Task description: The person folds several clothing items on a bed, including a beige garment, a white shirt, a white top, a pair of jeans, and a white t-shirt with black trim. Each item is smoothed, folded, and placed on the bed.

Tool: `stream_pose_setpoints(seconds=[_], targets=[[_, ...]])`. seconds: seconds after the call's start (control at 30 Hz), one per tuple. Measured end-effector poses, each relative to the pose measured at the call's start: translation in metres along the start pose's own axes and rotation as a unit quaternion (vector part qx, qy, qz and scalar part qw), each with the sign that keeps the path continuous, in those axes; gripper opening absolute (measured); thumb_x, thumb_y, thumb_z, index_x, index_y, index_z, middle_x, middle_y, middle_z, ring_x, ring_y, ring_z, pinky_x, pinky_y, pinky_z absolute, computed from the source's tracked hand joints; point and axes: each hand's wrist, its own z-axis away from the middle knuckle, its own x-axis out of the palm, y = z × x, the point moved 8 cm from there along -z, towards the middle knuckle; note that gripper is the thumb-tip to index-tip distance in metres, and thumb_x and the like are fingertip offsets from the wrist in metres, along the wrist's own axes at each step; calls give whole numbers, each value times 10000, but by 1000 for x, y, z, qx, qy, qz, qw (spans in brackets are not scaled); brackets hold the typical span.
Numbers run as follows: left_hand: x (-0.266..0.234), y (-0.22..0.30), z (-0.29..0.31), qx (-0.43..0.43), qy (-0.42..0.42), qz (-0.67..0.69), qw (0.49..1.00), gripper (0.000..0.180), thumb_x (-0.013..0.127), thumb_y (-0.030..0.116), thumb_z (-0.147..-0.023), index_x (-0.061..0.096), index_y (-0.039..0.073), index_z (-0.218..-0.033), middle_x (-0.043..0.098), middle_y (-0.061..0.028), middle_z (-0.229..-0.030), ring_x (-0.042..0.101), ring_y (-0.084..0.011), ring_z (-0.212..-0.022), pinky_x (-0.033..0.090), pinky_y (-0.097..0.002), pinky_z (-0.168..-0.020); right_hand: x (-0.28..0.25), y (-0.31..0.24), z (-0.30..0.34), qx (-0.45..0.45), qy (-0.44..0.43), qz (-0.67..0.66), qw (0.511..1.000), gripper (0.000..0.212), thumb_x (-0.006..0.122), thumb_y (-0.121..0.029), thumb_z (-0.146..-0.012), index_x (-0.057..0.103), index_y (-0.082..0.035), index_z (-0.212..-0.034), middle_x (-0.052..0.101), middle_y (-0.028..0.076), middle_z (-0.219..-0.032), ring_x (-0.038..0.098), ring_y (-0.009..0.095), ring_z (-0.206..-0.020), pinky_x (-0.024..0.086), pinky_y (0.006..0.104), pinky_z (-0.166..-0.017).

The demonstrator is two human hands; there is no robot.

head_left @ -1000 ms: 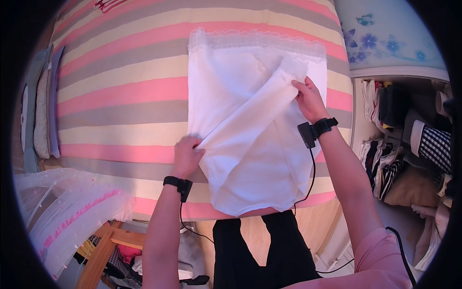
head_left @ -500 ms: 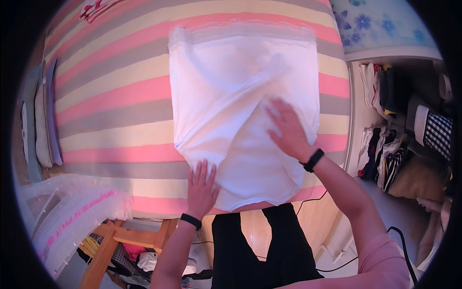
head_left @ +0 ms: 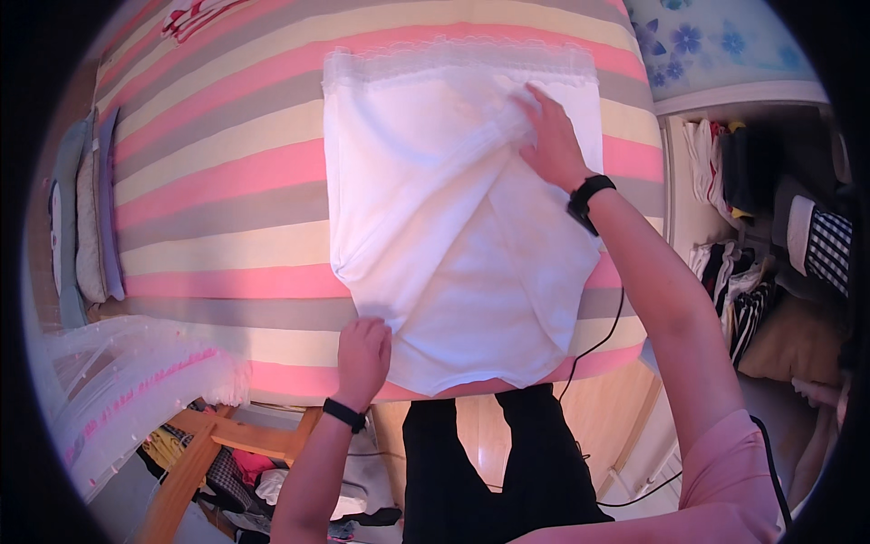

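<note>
A white garment [head_left: 453, 236] with a lace trim along its far edge lies on a bed covered by a pink, grey and cream striped sheet [head_left: 217, 181]. Both side parts are folded in over the middle. My left hand [head_left: 362, 358] rests flat on the near left corner of the garment, fingers together. My right hand [head_left: 548, 140] lies flat on the far right part, pressing the folded cloth just below the lace. Neither hand grips anything. A black band sits on each wrist.
Pillows [head_left: 86, 227] lie stacked at the bed's left end. A white netted cloth [head_left: 136, 390] hangs at lower left above a wooden frame [head_left: 195, 462]. Clothes pile up in an open closet [head_left: 779, 254] on the right. A floral pillow [head_left: 707, 36] sits top right.
My right hand has slid from the garment's middle up toward the lace edge. The left hand has stayed on the near left corner, and the right flap now lies folded across the garment.
</note>
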Motion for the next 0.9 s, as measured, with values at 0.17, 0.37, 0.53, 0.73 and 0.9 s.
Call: stream_pose_setpoints(seconds=[0.17, 0.37, 0.53, 0.73, 0.9], targets=[[-20, 20, -66, 102, 104, 78, 986, 457, 679, -13, -881, 613, 52, -1329, 553, -196, -1443, 517, -393, -1339, 442, -489, -1104, 5, -29, -20, -79, -14, 59, 995, 312, 777, -149, -866, 697, -110, -1164, 596, 120, -1426, 478, 350, -1410, 425, 440, -1141], [-6, 8, -86, 58, 67, -75, 993, 896, 831, 118, -792, 413, 174, -1583, 138, -194, -1711, 140, -393, -1582, 215, -577, -1248, 8, -18, -43, 95, -126, -89, 983, 333, 741, -337, -930, 674, -88, -1141, 722, 119, -1029, 664, 305, -993, 524, 404, -872], [-6, 6, -80, 105, 51, -82, 990, 871, 850, 184, -782, 450, 163, -1555, 230, -174, -1681, 184, -395, -1564, 231, -565, -1248, -1, -2, -53, 128, -88, 61, 986, 447, 771, -377, -893, 653, -104, -1227, 694, 130, -1145, 647, 308, -1014, 514, 417, -900], [-25, 0, -80, 168, 143, -10, 975, 462, 735, 105, -870, 638, 92, -1322, 588, -153, -1371, 506, -385, -1310, 361, -533, -1163, 10, -50, 1, -61, 27, 120, 991, 463, 738, -184, -854, 661, -111, -1305, 557, 135, -1426, 511, 361, -1297, 434, 462, -1088], [-63, -44, -110, 6, 232, 51, 971, 123, 717, 121, -902, 702, 77, -1016, 708, -112, -971, 642, -295, -925, 436, -460, -918, 78, -83, 49, -123, -225, 128, 958, 487, 649, -67, -841, 648, -126, -1325, 521, 93, -1477, 464, 306, -1372, 373, 436, -1158]])
